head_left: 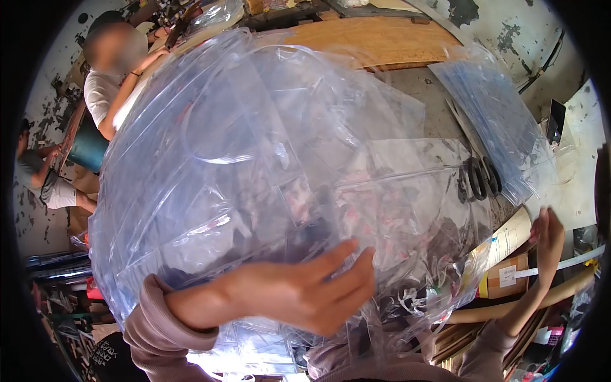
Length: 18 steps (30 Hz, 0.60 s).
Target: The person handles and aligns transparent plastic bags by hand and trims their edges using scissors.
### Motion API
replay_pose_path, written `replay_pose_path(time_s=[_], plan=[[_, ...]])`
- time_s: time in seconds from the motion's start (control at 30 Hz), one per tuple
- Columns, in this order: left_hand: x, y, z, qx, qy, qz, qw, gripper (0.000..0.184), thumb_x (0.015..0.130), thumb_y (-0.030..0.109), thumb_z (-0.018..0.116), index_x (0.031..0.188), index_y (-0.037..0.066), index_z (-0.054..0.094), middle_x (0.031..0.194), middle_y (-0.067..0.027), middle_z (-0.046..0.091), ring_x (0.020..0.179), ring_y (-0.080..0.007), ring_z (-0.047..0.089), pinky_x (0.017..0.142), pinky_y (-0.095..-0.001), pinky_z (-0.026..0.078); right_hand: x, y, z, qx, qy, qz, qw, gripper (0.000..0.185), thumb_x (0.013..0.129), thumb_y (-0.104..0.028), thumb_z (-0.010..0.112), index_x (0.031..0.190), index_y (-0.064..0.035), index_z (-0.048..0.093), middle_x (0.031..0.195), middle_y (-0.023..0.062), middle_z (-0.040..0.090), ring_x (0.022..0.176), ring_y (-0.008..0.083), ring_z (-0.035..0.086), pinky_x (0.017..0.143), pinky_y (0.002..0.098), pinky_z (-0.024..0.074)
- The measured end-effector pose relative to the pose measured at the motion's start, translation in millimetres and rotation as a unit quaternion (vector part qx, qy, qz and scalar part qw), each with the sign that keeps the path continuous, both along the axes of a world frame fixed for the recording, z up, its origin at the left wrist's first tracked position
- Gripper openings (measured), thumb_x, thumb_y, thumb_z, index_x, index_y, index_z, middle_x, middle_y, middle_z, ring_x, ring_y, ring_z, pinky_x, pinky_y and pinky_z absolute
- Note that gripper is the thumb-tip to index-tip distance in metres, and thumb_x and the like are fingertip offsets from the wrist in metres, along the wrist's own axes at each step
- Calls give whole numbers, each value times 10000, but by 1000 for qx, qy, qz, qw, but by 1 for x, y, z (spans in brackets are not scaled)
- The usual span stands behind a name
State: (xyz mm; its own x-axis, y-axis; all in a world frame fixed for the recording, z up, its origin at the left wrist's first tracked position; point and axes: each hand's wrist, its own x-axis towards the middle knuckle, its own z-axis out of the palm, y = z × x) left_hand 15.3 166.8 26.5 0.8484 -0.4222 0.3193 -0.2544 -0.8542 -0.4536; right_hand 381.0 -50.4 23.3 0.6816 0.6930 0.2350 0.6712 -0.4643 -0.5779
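A big, billowing pile of clear plastic sheeting point(223, 159) is covering most of the tabletop point(414, 89) and bulging toward the wearer. The left hand point(305, 290) is reaching across the near side of the sheeting, its fingers bending loosely and partly spreading; whether it is pinching any film cannot be told. The right hand point(548, 232) is extending well apart at the far right, near the edge of a pale sheet point(576, 184), its fingers drawing together; whether it is gripping anything cannot be told either.

Black-handled scissors point(477, 179) are lying at the right of the sheeting, beside a stack of bluish clear plastic sheets point(493, 121). A dark phone point(555, 122) is resting to the right of that stack. A wooden board point(375, 38) is lying along the far side. Below the right hand, a cardboard box point(509, 277) is sitting beside the sheeting. At the upper left, a person in a white shirt point(105, 95) is reaching toward the sheeting's far edge, and another person point(48, 175) is standing behind at the far left.
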Motion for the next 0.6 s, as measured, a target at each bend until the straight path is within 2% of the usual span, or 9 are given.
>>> replay_pose_path(time_s=[0.07, 0.13, 0.23, 0.3, 0.33, 0.4, 0.5, 0.6], plan=[[0, 6, 5, -33, 22, -2, 999, 84, 733, 142, 572, 723, 70, 616, 818, 0, 604, 837, -156, 619, 723, -282, 529, 16, -39, -12, -87, -12, -37, 995, 240, 913, -182, 499, 768, 10, 491, 573, 57, 452, 531, 117, 462, 507, 266, 380], [-1, 6, 6, -66, 47, -4, 997, 59, 721, 122, 586, 702, 75, 615, 817, -3, 608, 840, -150, 621, 722, -258, 527, 8, -58, -20, -145, -37, -73, 986, 187, 882, -150, 539, 787, 4, 494, 606, 76, 468, 561, 134, 478, 539, 280, 397], [0, 5, 1, -95, -7, -21, 995, 62, 653, 99, 563, 650, 41, 584, 764, -31, 555, 845, -176, 592, 702, -258, 484, -2, -65, -33, -113, -60, -51, 991, 156, 870, -136, 553, 815, -2, 494, 675, 76, 502, 618, 138, 504, 561, 278, 405], [1, 4, 0, -117, -93, -41, 988, 40, 656, 73, 572, 630, 42, 573, 724, -26, 551, 770, -161, 608, 597, -219, 464, -15, -54, -34, -94, -27, -37, 995, 174, 881, -150, 554, 830, 1, 483, 691, 66, 494, 633, 129, 483, 589, 266, 399], [1, 5, -1, -115, -87, -44, 989, 40, 656, 73, 572, 630, 42, 573, 724, -26, 551, 770, -161, 608, 597, -219, 464, -20, -46, -34, -74, 0, -19, 997, 192, 892, -163, 556, 846, 3, 471, 707, 56, 487, 648, 121, 462, 616, 254, 394], [0, 8, -1, -83, -132, -67, 985, 58, 665, 58, 574, 608, 47, 563, 714, -25, 573, 710, -150, 625, 511, -195, 406, -24, -35, -42, -64, 11, -8, 998, 168, 887, -147, 557, 884, 0, 476, 745, 65, 494, 674, 129, 473, 635, 244, 395], [-4, 9, 3, -50, -116, -75, 989, 78, 677, 54, 568, 599, 55, 561, 734, -26, 601, 710, -139, 636, 487, -192, 353, -37, -16, -48, -53, 35, 8, 998, 162, 876, -138, 567, 919, -9, 480, 783, 70, 521, 775, 138, 535, 678, 234, 420], [-2, 8, 3, -46, -136, -76, 987, 84, 678, 40, 558, 596, 58, 562, 733, -19, 610, 711, -128, 638, 466, -193, 300, -39, -11, -56, -49, 66, 28, 996, 181, 851, -153, 585, 954, -32, 499, 850, 62, 554, 811, 150, 578, 609, 274, 438]])
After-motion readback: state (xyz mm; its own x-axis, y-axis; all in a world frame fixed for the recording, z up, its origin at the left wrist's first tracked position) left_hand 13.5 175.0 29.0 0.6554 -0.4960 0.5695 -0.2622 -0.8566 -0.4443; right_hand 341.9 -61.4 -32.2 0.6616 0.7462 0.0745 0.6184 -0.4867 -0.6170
